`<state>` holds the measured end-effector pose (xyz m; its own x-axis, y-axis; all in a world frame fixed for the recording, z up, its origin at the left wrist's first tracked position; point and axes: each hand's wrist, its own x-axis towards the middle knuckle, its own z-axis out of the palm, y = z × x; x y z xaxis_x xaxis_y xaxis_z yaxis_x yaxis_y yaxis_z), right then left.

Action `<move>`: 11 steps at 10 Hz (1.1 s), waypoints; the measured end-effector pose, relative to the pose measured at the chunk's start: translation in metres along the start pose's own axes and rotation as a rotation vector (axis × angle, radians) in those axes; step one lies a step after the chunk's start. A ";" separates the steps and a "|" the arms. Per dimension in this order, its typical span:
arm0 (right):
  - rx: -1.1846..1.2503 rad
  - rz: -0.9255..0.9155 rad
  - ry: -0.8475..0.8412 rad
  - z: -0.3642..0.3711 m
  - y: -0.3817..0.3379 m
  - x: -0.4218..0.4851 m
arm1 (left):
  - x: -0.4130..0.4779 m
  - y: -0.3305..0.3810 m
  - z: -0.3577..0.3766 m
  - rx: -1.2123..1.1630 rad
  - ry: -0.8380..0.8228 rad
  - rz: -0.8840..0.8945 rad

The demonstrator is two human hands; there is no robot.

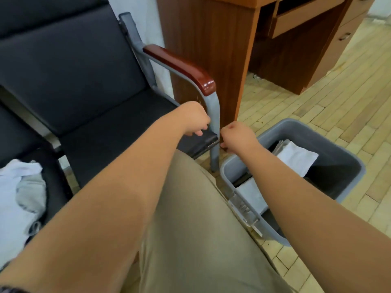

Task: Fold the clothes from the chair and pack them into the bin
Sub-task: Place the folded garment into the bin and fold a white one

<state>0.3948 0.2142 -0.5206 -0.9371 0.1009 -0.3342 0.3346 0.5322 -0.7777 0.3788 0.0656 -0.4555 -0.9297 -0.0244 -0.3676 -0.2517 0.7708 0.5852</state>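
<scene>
The likeliest trouble is with the loose heap of white and grey clothes (21, 197) at the near left. It lies bunched on the seat of a second black chair (56, 182), close to the seat's edge. If one piece is tugged out carelessly, the rest could slide to the floor (317, 98).

Both hands are well apart from that heap. The left hand (195, 119) and right hand (237, 136) sit on either side of the grey front leg (213, 115) of the main chair (101, 123). Each has its fingers curled closed, with nothing plainly held in either. Getting back to the heap means reaching across the whole seat.

The grey bin (296, 123) stands on the floor just right of that leg, under the right forearm. A swing of that arm could knock it. The folded white pieces (296, 157) inside seem to lie at a slant, so another piece dropped in roughly might push them open.

Tan cloth (190, 208) fills the space between the forearms. I cannot tell whether it is a garment being handled or the person's own clothing. It hides the bin's near left edge. A wooden desk (203, 39) stands beyond the red armrest (182, 66), boxing in the far side.
</scene>
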 end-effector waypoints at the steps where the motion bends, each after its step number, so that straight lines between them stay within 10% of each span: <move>1: -0.036 -0.157 -0.085 0.027 -0.058 -0.014 | -0.047 -0.031 -0.053 -0.144 0.118 -0.054; 7: -0.476 -0.469 -0.787 0.322 -0.229 -0.186 | -0.282 -0.349 -0.192 -0.332 0.629 -0.538; 11: -0.694 -0.550 -0.860 0.408 -0.203 -0.172 | -0.254 -0.476 -0.137 0.201 0.342 -0.681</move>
<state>0.5289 -0.2544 -0.5226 -0.4789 -0.7234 -0.4974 -0.4532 0.6890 -0.5656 0.6975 -0.3822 -0.5414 -0.6276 -0.7020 -0.3367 -0.7725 0.6153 0.1570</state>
